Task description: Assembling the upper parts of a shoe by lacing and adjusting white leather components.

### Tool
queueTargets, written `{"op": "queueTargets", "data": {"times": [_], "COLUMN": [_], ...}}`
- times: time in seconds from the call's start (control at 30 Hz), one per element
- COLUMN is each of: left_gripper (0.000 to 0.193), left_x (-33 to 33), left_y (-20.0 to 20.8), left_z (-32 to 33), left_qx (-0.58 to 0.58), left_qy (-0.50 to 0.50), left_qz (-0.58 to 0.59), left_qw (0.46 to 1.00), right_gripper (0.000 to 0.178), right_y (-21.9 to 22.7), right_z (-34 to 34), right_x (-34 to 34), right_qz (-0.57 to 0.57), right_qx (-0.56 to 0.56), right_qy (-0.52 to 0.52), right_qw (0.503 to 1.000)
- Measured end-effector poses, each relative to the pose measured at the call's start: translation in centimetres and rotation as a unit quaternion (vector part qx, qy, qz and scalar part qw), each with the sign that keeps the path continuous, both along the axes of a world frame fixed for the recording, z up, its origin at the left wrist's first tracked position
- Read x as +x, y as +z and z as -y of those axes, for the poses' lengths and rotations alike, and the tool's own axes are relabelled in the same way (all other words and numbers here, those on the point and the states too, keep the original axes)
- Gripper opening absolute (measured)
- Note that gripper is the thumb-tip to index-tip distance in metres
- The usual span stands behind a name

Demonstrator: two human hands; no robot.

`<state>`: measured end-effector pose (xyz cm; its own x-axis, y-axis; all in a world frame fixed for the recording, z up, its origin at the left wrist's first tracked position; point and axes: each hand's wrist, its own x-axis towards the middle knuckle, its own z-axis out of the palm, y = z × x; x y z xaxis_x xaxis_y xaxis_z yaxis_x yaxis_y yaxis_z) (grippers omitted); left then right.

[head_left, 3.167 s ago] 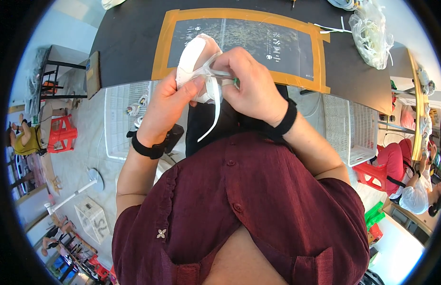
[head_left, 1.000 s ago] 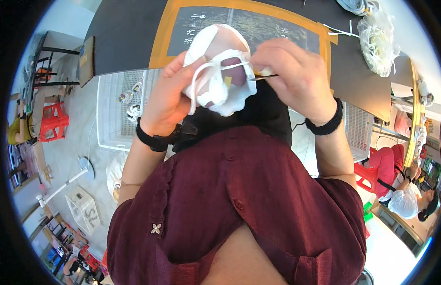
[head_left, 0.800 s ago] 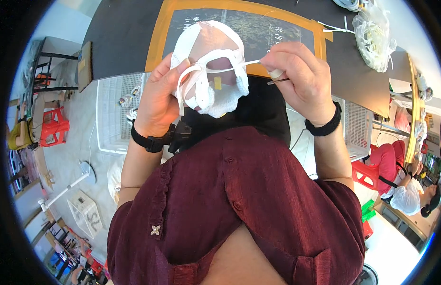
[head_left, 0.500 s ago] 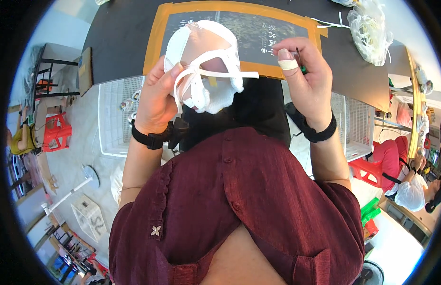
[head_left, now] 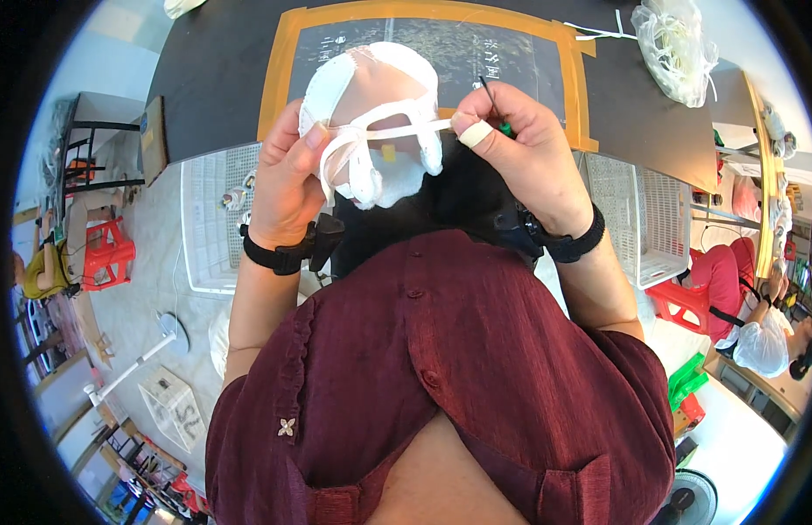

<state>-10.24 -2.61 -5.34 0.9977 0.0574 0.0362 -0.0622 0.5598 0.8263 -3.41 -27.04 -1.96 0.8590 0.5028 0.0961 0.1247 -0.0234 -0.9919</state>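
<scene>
While your left hand (head_left: 292, 175) steadies the white strappy shoe (head_left: 327, 92), your right hand (head_left: 533, 157) holds its strap (head_left: 393, 133) stretched sideways.
Draw the strap flat and evenly, without twisting, and brace the shoe so its soft edges don't buckle; angle the thin dark tool (head_left: 487, 92) away from the white material, since its tip could snag. Your left hand's grip is closed on the shoe's left side, thumb pressed near the strap; your right hand's is pinched on the strap, a pale wrap (head_left: 474, 133) round the thumb and the tool tucked among the fingers, its lower part hidden. The shoe hangs between your hands, by the near edge of the table (head_left: 213, 79).
</scene>
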Motion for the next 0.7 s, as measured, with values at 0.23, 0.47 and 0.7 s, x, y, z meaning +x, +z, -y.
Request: {"op": "queueTargets", "data": {"times": [0.23,0.47,0.7], "left_gripper": [0.03,0.029,0.033], "left_x": [0.3,1.0,2.4], "left_y": [-0.4,-0.5,-0.7], "left_z": [-0.6,-1.3,-0.3], "left_qx": [-0.013,-0.059,-0.153], "left_qy": [0.014,0.005,-0.067], "left_qz": [0.005,0.006,-0.072], "left_qw": [1.0,0.998,0.983], "right_gripper": [0.01,0.01,0.011], "right_y": [-0.5,-0.5,0.1], "right_z": [-0.1,0.8,0.4], "right_x": [-0.1,1.5,1.6], "right_qz": [0.01,-0.009,0.028], "right_qx": [-0.012,0.006,-0.029], "right_qy": [-0.004,-0.027,-0.081], "right_qw": [1.0,1.0,0.996]}}
